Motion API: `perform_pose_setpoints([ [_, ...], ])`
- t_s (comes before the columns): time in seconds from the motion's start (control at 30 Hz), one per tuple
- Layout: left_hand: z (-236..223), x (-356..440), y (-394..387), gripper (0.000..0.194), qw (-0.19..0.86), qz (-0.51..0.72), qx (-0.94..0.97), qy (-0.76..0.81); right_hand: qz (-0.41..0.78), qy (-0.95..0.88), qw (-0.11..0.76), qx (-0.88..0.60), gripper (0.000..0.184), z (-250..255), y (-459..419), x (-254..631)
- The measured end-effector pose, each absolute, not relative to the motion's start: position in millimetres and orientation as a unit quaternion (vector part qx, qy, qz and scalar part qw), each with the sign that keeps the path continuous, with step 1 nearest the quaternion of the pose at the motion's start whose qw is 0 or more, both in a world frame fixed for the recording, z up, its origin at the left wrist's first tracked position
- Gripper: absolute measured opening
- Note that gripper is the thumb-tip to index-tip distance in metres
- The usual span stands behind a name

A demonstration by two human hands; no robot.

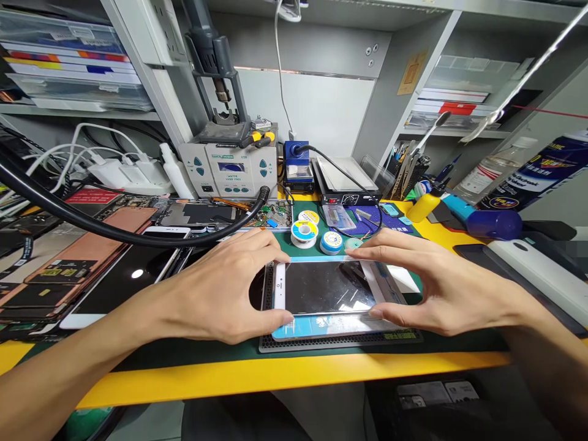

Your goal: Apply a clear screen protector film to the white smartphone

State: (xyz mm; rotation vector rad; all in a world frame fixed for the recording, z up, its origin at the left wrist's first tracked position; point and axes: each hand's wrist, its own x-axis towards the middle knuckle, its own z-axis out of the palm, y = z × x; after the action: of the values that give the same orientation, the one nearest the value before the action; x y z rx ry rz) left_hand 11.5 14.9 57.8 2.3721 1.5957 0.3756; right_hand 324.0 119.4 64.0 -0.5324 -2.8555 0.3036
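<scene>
From the head camera, a white-framed smartphone [324,288] lies flat, dark glass facing up, on a black perforated holder [340,342] atop a green mat [248,351]. A blue-edged film [331,327] covers or underlies its lower edge; which one is unclear. As things lie, the phone looks assembled and the film remains in place. The left hand [220,288] and right hand [441,282] flank the phone, their fingers [367,251] spread wide, with tips at its upper and lower edges. Whether they grip it or only rest there, I cannot tell. Solder spools [304,234] stand just beyond, on the yellow worktop [275,380].
</scene>
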Motion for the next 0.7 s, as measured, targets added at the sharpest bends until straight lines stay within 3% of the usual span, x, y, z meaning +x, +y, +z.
perform_pose_setpoints([
  [0.7, 57.8, 10.9, 15.9, 0.059, 0.126, 0.143, 0.817, 0.543, 0.11, -0.967, 0.157, -0.17, 0.062, 67.8, 117.0, 321.6],
])
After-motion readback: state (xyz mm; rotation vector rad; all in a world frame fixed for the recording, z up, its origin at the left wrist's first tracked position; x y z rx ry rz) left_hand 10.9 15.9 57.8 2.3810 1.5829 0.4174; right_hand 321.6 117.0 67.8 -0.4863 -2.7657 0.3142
